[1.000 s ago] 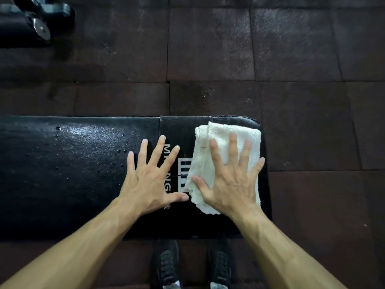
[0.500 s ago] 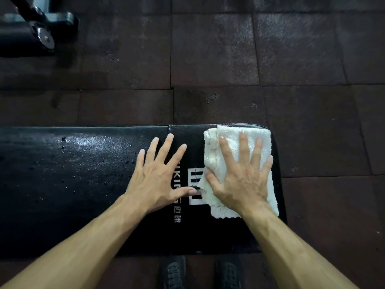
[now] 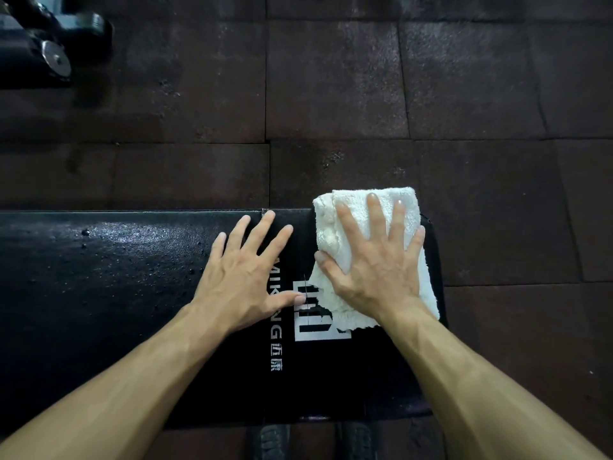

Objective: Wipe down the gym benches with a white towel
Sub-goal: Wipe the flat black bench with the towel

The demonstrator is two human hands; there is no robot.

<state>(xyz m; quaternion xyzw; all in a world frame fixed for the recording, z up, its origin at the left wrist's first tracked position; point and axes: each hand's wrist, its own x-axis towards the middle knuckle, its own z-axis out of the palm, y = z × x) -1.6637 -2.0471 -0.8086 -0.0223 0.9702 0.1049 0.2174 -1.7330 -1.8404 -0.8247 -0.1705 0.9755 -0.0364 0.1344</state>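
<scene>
Folded white terry towel is pressed flat under spread right hand at black padded vinyl bench right end; left hand laid flat, nothing gripped; even pressure advised, droplets leftward remain.

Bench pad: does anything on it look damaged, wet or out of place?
Yes. The white logo on the bench is cracked and flaking. Droplets bead its left part. The towel under the right hand overhangs the far edge.

Head camera, close, looking straight down over bench, floor.
</scene>
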